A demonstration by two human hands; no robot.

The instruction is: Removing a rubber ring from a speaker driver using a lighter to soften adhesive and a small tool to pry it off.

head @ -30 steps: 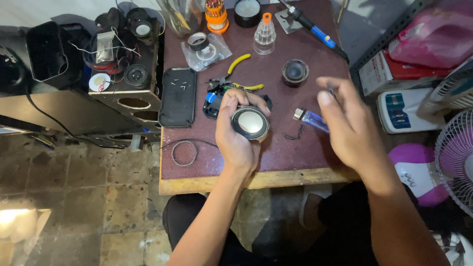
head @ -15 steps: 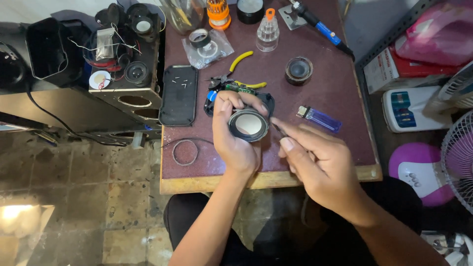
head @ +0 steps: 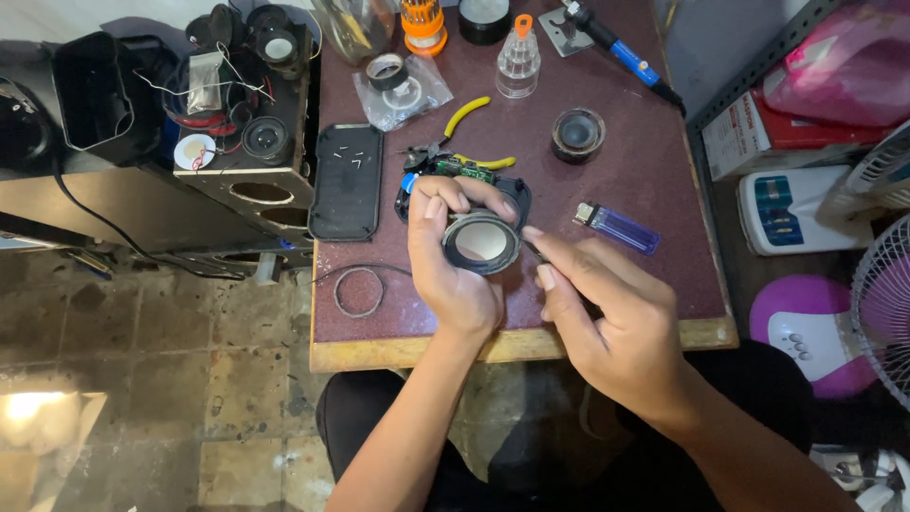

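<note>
A dark red worktop (head: 654,180) fills the middle of the view, seen from above, with a tiled floor (head: 133,360) to the left. Beside the worktop's left edge stands a black speaker box (head: 251,185) with open round holes and loose wires on top. At the right sit a white and blue device (head: 791,209) and a white fan (head: 886,313).

The person's left hand (head: 455,275) is raised just over the front of the worktop, its grip clamped around a small round speaker (head: 482,243), black-rimmed with a pale centre facing up. The right hand (head: 616,318) is just beside it on the right, its fingers pinched together on a thin dark tool (head: 534,250) whose tip touches the speaker's right rim.

Behind the speaker lies an opened black casing with a green circuit board (head: 464,171), with yellow-handled pliers (head: 469,114) next to it. A flat black panel (head: 348,180) lies to the left, and a thin black ring (head: 358,291) near the front left edge. A blue lighter (head: 621,228) lies to the right of the hands, a second small speaker (head: 578,135) behind it. At the back are a soldering iron (head: 621,47), a clear bottle (head: 518,62) and a bag with tape rolls (head: 403,85).
</note>
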